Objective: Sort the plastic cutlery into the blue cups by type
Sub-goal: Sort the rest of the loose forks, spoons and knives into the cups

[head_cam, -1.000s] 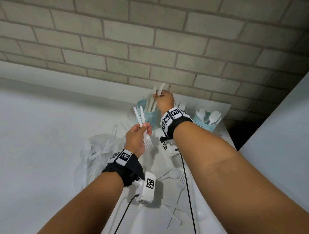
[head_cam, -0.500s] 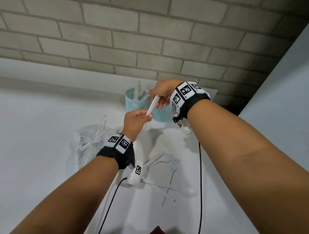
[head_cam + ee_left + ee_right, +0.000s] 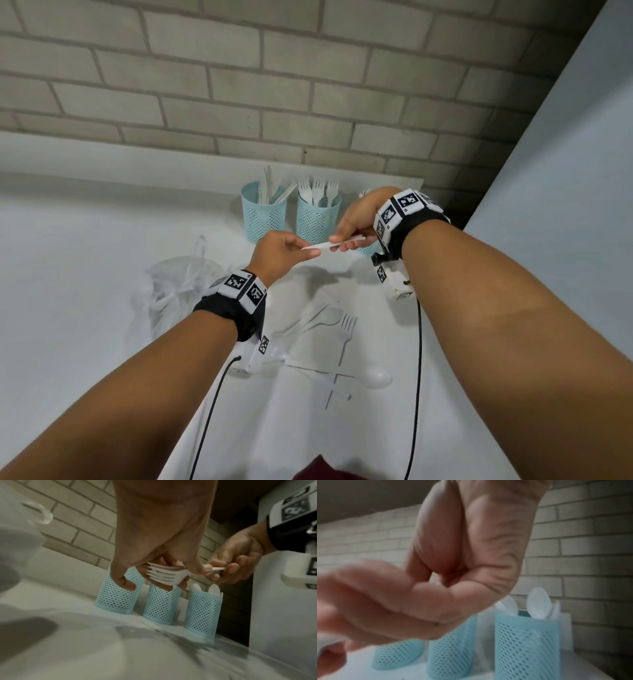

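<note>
The left hand (image 3: 279,251) pinches a white plastic fork (image 3: 169,574) at the neck, tines lying under the palm. The right hand (image 3: 359,219) pinches the same fork's handle end between thumb and curled fingers. Both hands hold it level above the white tabletop (image 3: 85,274), in front of the cups.

Three light blue perforated plastic cups stand in a row near the brick wall (image 3: 274,85):
- Left cup (image 3: 263,219): white knives.
- Middle cup (image 3: 317,219): white forks, tines up.
- Right cup (image 3: 203,616): white spoons, bowls up; mostly hidden behind the right hand in the head view.

Loose white cutlery lies on the tabletop nearer the person: a fork (image 3: 346,334), a spoon (image 3: 325,317), a second spoon (image 3: 373,377) and a crossed pair of pieces of unclear type. A crumpled clear plastic bag (image 3: 174,291) lies to the left.
</note>
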Available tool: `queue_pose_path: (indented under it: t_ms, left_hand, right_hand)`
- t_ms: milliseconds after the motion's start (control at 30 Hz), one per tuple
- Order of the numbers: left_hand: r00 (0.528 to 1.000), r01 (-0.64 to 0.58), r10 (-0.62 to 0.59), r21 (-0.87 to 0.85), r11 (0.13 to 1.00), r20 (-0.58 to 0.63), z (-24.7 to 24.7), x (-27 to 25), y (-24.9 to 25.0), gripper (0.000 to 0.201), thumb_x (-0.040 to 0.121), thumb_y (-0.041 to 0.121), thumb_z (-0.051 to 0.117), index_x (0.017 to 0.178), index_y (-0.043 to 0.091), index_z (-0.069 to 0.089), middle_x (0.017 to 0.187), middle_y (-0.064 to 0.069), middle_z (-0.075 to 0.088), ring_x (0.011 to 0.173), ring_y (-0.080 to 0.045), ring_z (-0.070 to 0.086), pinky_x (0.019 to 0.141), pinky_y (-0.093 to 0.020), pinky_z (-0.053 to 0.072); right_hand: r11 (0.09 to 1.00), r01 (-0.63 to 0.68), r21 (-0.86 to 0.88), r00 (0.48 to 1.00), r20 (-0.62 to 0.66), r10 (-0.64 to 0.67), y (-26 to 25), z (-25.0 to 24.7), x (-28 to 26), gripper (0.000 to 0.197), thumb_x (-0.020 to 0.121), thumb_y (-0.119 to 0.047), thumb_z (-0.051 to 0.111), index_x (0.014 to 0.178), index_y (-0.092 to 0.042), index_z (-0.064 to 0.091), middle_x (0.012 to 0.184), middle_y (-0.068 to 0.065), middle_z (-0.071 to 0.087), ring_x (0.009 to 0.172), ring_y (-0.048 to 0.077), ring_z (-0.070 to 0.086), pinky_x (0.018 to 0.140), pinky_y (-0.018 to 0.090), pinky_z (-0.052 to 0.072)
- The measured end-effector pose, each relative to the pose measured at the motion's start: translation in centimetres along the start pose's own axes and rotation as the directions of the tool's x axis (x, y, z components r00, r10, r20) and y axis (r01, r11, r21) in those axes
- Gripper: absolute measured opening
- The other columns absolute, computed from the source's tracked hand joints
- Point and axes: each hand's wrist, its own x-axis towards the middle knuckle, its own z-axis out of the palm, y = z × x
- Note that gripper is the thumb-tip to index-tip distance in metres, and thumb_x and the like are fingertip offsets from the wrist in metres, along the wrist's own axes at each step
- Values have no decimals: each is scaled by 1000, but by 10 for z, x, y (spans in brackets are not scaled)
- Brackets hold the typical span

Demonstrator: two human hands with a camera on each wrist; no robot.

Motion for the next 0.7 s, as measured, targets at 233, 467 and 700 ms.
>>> queue_pose_path:
  t_ms: [233, 467, 700]
  left_hand:
    - [972, 159, -224, -491, 856, -76, -9, 2, -3, 45, 74, -1, 74, 116, -1, 57, 89, -11, 64, 81, -22, 61, 81, -29, 54]
    - [948, 169, -302, -648, 742, -100, -3, 2, -7, 32, 85, -7, 60, 117, -7, 57, 84, -5, 63, 75, -13, 61, 68, -17, 54]
    - [960, 80, -206, -516, 853, -190, 5, 3, 0, 30, 83, -1, 65, 113, -1, 62, 88, -5, 67, 69, -4, 64, 64, -13, 54]
  right_hand:
    - [960, 99, 261, 994, 20, -108, 34, 13, 11, 11, 95, -8, 46, 93, -8, 57, 75, 0, 74, 66, 8, 71, 61, 23, 59]
    - [950, 119, 287, 988, 65, -144, 39, 31, 25, 14, 97, -16, 47, 98, -12, 60, 81, -1, 75, 73, 9, 72, 60, 25, 57]
    - [941, 220, 257, 968, 66, -244, 16, 38, 31, 15, 96, -15, 49, 98, -11, 63, 81, -1, 74, 75, 9, 72, 69, 23, 59]
